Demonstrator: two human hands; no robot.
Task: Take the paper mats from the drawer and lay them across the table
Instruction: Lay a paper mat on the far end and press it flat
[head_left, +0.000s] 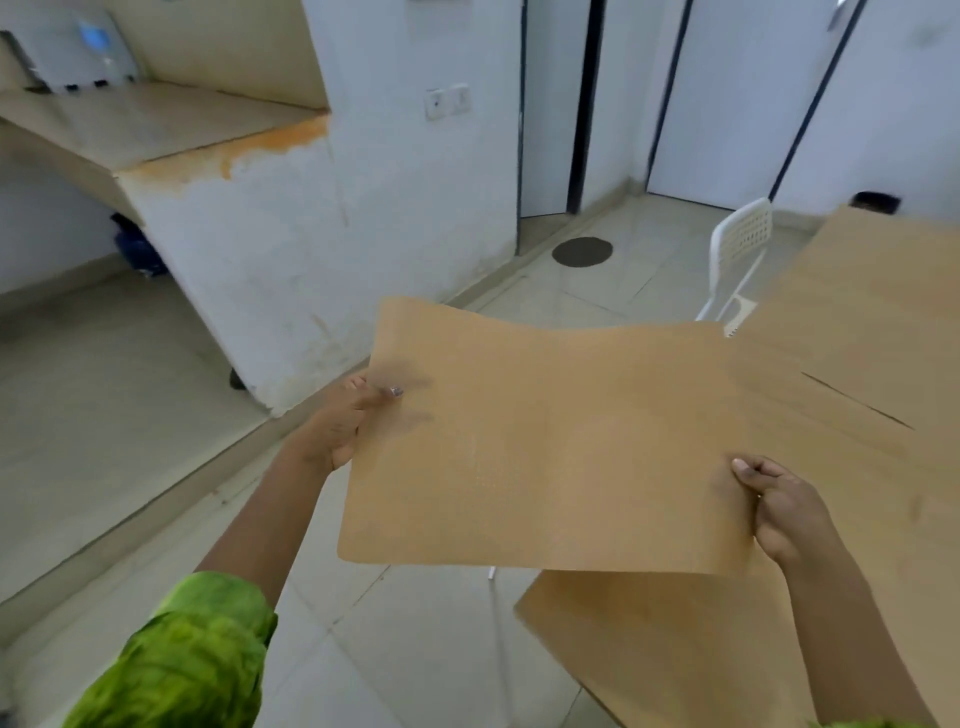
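Note:
A tan paper mat (550, 447) is held flat in the air over the near-left corner of the light wooden table (872, 322). My left hand (345, 421) pinches its left edge, thumb on top. My right hand (779, 509) pinches its right edge, thumb on top and fingers underneath. The mat sags slightly in the middle and hides part of the table top. No drawer is in view.
A white plastic chair (737, 260) stands at the table's far side. A stained white counter block (291, 218) rises on the left. Tiled floor (426, 644) lies below, with a round dark floor drain (582, 252) near the doors.

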